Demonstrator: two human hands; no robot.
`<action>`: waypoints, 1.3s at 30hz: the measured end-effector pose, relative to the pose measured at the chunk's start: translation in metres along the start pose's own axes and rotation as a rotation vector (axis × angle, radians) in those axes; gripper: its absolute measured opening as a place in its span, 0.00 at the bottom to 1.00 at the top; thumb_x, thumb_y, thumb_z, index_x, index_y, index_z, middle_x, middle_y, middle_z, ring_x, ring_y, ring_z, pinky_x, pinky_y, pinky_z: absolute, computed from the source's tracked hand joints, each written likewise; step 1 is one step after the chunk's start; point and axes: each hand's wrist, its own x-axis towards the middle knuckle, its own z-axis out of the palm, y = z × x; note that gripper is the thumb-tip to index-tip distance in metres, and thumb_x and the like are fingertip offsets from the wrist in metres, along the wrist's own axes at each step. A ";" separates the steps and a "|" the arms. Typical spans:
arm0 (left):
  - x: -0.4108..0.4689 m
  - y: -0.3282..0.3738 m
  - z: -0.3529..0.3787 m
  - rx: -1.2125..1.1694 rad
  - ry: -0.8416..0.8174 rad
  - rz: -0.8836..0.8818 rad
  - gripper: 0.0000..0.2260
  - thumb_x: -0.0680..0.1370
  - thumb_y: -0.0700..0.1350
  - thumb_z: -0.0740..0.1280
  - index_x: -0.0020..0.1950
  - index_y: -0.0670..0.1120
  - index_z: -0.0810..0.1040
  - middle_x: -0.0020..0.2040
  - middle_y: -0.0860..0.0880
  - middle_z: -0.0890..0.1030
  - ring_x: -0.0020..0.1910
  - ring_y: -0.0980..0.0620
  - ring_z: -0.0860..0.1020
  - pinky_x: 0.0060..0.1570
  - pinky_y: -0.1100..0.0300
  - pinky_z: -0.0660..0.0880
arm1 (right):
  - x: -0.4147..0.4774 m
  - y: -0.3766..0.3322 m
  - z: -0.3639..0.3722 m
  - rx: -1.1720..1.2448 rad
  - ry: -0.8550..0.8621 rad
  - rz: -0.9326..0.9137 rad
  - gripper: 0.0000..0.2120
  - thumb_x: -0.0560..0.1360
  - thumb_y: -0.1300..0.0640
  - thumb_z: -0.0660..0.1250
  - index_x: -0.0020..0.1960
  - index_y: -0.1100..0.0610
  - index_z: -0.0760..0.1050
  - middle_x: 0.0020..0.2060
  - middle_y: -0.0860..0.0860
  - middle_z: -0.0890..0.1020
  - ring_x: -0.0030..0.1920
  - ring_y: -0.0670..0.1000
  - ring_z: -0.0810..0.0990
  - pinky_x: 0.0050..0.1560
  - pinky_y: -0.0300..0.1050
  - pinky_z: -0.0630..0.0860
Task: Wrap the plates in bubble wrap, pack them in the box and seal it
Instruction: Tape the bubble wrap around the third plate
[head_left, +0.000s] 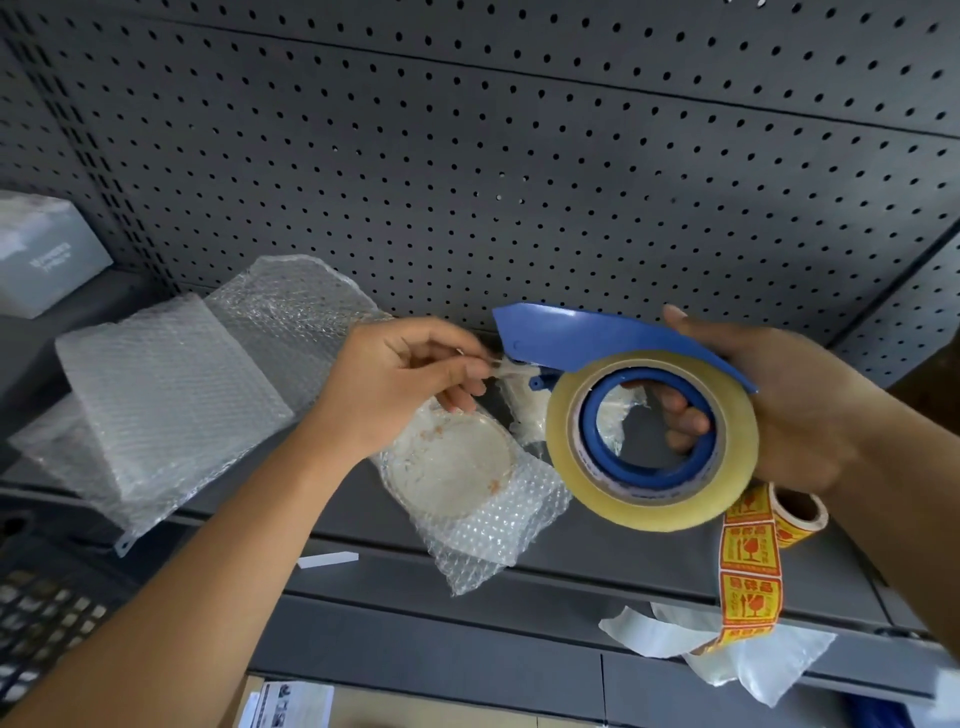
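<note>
My right hand (779, 410) grips a blue tape dispenser (597, 340) carrying a roll of clear tape (652, 441), with fingers through the core. My left hand (400, 379) pinches the loose tape end (501, 366) at the dispenser's mouth. Below the hands a white plate (457, 462) lies wrapped in bubble wrap (483, 540) on the grey shelf (597, 551). The box is not clearly in view.
A stack of folded bubble wrap sheets (166, 395) lies at left on the shelf. A roll of orange fragile stickers (748, 561) hangs at right, above crumpled wrap scraps (727, 654). A grey pegboard wall (519, 156) stands behind. A grey box (41, 249) sits far left.
</note>
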 end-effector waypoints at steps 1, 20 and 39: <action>-0.001 -0.003 -0.003 -0.040 -0.015 -0.050 0.04 0.71 0.38 0.74 0.45 0.43 0.85 0.37 0.42 0.86 0.33 0.46 0.85 0.36 0.58 0.82 | 0.003 -0.003 0.005 -0.025 0.020 -0.007 0.23 0.83 0.47 0.58 0.39 0.60 0.80 0.27 0.56 0.73 0.23 0.51 0.71 0.29 0.46 0.71; -0.047 -0.089 -0.046 0.530 0.494 -0.344 0.25 0.73 0.60 0.75 0.60 0.44 0.74 0.55 0.49 0.77 0.51 0.51 0.79 0.51 0.62 0.74 | 0.070 -0.013 0.064 -0.217 0.132 -0.001 0.24 0.82 0.47 0.61 0.60 0.68 0.78 0.28 0.56 0.78 0.24 0.50 0.76 0.25 0.43 0.75; -0.050 -0.106 -0.006 0.627 0.387 -0.580 0.21 0.71 0.49 0.76 0.62 0.48 0.76 0.55 0.51 0.71 0.59 0.46 0.71 0.54 0.56 0.71 | 0.076 -0.011 0.047 -0.083 0.108 -0.013 0.23 0.84 0.46 0.58 0.57 0.66 0.78 0.28 0.55 0.76 0.24 0.50 0.72 0.27 0.43 0.74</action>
